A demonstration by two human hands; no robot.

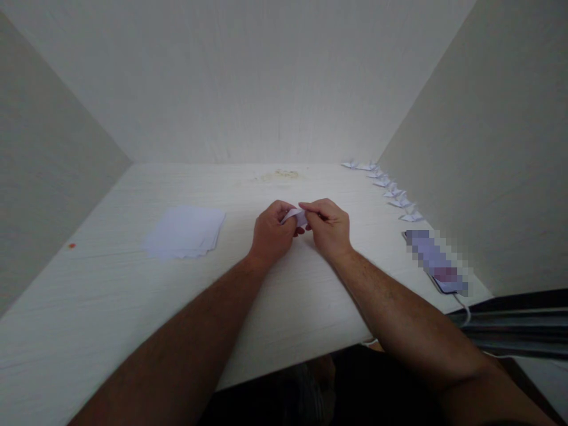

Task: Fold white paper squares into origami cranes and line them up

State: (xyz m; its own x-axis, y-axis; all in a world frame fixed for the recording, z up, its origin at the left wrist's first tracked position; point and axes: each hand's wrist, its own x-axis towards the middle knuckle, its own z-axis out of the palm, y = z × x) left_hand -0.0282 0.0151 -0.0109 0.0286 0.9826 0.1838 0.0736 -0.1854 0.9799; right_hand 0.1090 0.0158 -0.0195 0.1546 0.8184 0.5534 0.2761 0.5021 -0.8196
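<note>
A small folded piece of white paper (302,218) is held between both hands over the middle of the table. My left hand (276,229) is closed on its left side, with the thumb along the paper. On the other side my right hand (327,226) pinches the paper's right edge between thumb and forefinger. The fingertips of the two hands nearly meet, and part of the paper is hidden behind them.
A stack of white paper sheets (189,231) lies on the white table (293,319) at the left. Several folded paper figures (393,192) line the right back edge. A phone (435,260) with a cable is at the right. Walls enclose three sides.
</note>
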